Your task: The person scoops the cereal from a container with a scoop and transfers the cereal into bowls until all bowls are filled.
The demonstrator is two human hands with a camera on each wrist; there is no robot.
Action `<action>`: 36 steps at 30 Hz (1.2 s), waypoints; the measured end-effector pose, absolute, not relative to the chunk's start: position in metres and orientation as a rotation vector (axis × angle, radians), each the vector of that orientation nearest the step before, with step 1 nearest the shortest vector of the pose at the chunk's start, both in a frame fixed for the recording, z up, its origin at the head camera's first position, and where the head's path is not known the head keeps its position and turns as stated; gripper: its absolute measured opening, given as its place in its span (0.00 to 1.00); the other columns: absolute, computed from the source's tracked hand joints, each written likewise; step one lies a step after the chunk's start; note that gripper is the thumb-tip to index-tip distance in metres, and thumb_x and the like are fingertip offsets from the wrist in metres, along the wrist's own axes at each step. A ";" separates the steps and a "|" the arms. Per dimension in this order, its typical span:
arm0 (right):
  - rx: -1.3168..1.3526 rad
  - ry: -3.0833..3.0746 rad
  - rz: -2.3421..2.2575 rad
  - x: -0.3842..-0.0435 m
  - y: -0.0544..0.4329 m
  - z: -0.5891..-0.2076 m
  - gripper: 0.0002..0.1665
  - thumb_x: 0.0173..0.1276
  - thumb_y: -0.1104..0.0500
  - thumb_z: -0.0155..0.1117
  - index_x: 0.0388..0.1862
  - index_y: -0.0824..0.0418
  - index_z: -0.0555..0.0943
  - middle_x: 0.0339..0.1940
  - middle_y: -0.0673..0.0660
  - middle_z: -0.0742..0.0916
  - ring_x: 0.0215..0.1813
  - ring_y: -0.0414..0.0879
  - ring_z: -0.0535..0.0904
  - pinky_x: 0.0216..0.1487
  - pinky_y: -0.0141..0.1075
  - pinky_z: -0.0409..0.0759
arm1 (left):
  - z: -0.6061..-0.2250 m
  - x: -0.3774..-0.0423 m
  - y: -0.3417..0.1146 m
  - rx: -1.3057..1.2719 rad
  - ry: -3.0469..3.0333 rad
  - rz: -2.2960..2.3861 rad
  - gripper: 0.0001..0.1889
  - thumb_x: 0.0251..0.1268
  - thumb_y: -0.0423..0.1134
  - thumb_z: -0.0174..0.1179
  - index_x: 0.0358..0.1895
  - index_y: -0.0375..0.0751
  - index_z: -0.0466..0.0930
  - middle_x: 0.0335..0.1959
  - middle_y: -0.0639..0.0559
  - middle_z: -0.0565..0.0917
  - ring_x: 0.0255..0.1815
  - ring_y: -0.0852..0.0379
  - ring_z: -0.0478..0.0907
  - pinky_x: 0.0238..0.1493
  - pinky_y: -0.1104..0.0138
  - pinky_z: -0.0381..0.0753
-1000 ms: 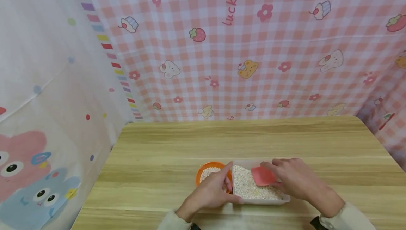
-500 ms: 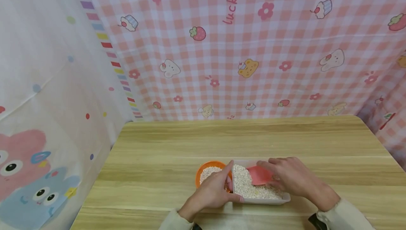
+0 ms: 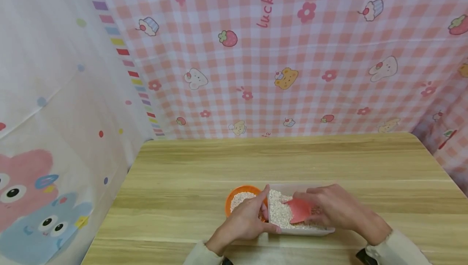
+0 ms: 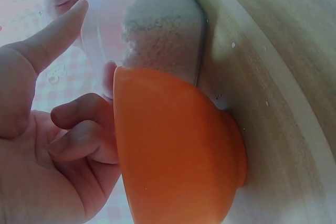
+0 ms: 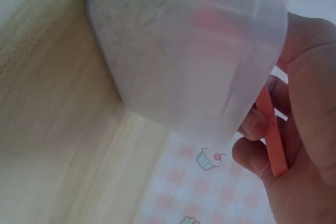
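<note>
Flakes (image 3: 240, 198) that look like oats lie in an orange bowl (image 4: 178, 145), leftmost on the wooden table (image 3: 175, 167), where a few pale specks are scattered. Just beside it, the left hand (image 3: 245, 218) grips the translucent container (image 3: 310, 231) by its left end, thumb and forefinger spread, 2 other fingers curled near the bowl. Inside the container, a red scoop (image 3: 300, 211) meets more flakes; the right hand (image 3: 333, 208) holds its handle in curled fingers. For clean scooping, brace the container firmly, push in low, then level the scoop before lifting so nothing spills.
</note>
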State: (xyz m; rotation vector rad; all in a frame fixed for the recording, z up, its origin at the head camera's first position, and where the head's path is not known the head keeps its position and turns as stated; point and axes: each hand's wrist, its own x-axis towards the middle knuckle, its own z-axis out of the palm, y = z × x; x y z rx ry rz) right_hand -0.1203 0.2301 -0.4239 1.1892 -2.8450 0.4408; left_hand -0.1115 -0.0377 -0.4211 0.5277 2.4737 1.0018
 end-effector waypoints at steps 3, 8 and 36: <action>1.195 -2.919 0.484 -0.121 0.228 -0.422 0.33 0.55 0.45 0.78 0.60 0.50 0.82 0.42 0.46 0.88 0.30 0.30 0.72 0.33 0.32 0.77 | -0.422 -0.112 -0.038 0.533 2.476 1.000 0.59 0.47 0.51 0.78 0.80 0.46 0.49 0.27 0.63 0.76 0.23 0.65 0.66 0.28 0.72 0.66; 1.207 -2.958 0.540 -0.121 0.225 -0.420 0.33 0.54 0.47 0.78 0.59 0.53 0.83 0.44 0.46 0.88 0.32 0.30 0.72 0.33 0.31 0.75 | -0.423 -0.112 -0.038 0.536 2.479 1.002 0.59 0.47 0.51 0.78 0.80 0.46 0.49 0.27 0.64 0.76 0.23 0.65 0.65 0.27 0.72 0.65; 1.111 -3.060 0.635 -0.118 0.207 -0.428 0.33 0.59 0.42 0.73 0.59 0.58 0.82 0.51 0.53 0.88 0.35 0.34 0.73 0.35 0.33 0.73 | -0.427 -0.114 -0.038 0.562 2.513 1.049 0.58 0.44 0.51 0.79 0.79 0.43 0.54 0.27 0.64 0.75 0.21 0.65 0.63 0.26 0.73 0.64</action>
